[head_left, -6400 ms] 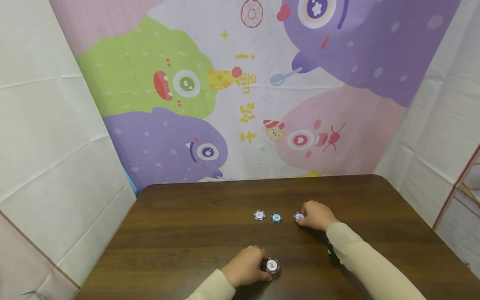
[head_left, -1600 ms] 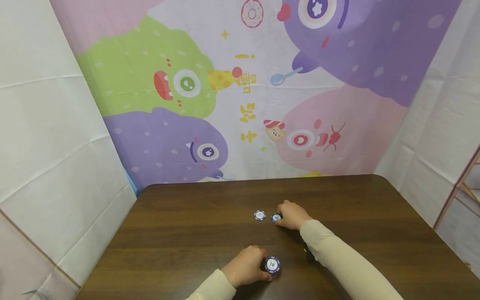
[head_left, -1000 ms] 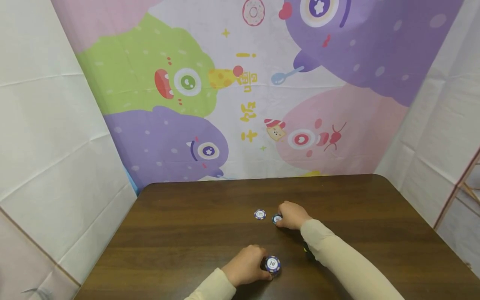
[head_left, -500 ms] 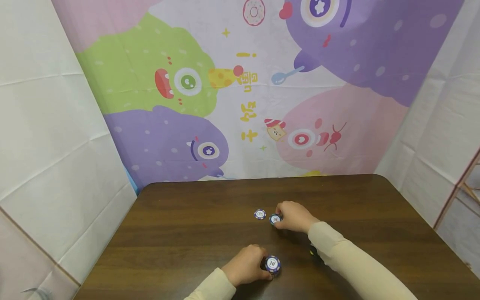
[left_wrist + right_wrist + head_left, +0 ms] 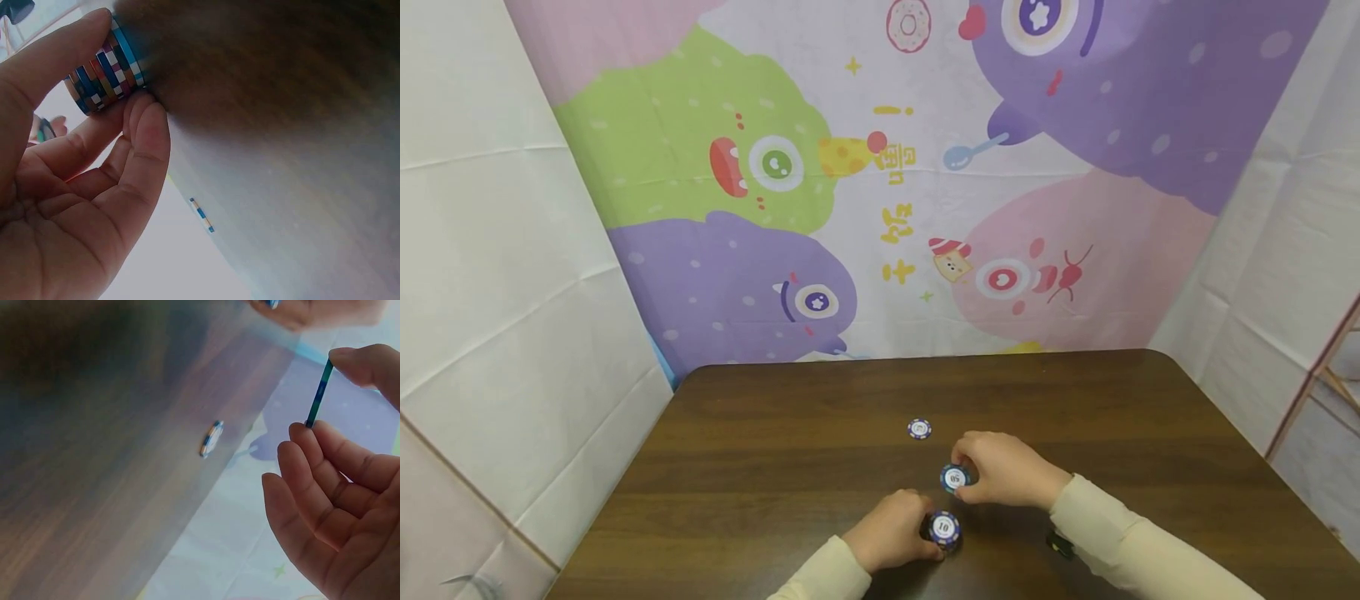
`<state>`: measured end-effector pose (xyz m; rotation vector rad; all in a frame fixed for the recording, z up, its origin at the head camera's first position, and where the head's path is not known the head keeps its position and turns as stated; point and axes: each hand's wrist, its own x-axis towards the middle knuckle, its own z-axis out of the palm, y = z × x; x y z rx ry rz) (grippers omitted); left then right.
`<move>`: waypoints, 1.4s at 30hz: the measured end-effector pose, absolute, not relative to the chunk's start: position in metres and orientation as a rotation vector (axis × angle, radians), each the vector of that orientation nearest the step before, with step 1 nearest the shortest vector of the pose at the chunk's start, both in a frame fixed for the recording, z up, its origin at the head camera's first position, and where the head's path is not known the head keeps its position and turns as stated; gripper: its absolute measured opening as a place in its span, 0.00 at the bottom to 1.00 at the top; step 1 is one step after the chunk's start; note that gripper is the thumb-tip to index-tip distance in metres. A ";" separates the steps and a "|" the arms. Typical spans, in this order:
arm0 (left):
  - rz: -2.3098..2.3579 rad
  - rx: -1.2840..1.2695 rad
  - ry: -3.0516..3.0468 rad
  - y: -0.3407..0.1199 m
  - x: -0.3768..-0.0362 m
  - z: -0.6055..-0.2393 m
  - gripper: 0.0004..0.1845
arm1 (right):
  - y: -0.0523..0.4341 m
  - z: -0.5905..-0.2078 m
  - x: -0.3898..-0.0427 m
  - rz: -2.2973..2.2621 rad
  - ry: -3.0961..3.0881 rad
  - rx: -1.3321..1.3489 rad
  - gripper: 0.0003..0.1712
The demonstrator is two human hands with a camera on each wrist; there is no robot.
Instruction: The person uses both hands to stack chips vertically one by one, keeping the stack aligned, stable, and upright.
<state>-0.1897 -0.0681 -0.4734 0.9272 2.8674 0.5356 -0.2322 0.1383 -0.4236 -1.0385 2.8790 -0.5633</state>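
My left hand (image 5: 893, 532) grips a stack of poker chips (image 5: 944, 528) standing on the table; a blue-and-white chip marked 10 tops it. Seen from the left wrist, the stack (image 5: 105, 74) has several layers of mixed colours between thumb and fingers. Just behind the stack, my right hand (image 5: 1011, 471) pinches a single teal-green poker chip (image 5: 954, 478) marked 50 by its edges. The right wrist view has this chip (image 5: 320, 394) edge-on between thumb and fingertips, off the table. A blue-and-white poker chip (image 5: 919, 429) lies flat farther back.
The brown wooden table (image 5: 760, 467) reaches back to a cartoon-printed cloth (image 5: 895, 250). White cloth panels (image 5: 497, 250) hang at both sides. A dark wrist strap (image 5: 1060, 543) shows under the right sleeve.
The 10 chip joined the stack from the right end of the row. The right hand then took up the teal-green chip and brought it towards the stack. The left hand stayed put.
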 end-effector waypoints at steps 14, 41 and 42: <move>0.549 0.931 2.845 -0.067 -0.191 -0.474 0.14 | 0.137 -0.427 -0.208 -0.535 2.806 -1.183 0.16; 0.536 0.944 2.863 -0.067 -0.190 -0.472 0.15 | 0.131 -0.439 -0.205 -0.507 2.819 -1.194 0.17; 0.537 0.940 2.861 -0.067 -0.190 -0.472 0.15 | 0.130 -0.439 -0.205 -0.497 2.825 -1.203 0.17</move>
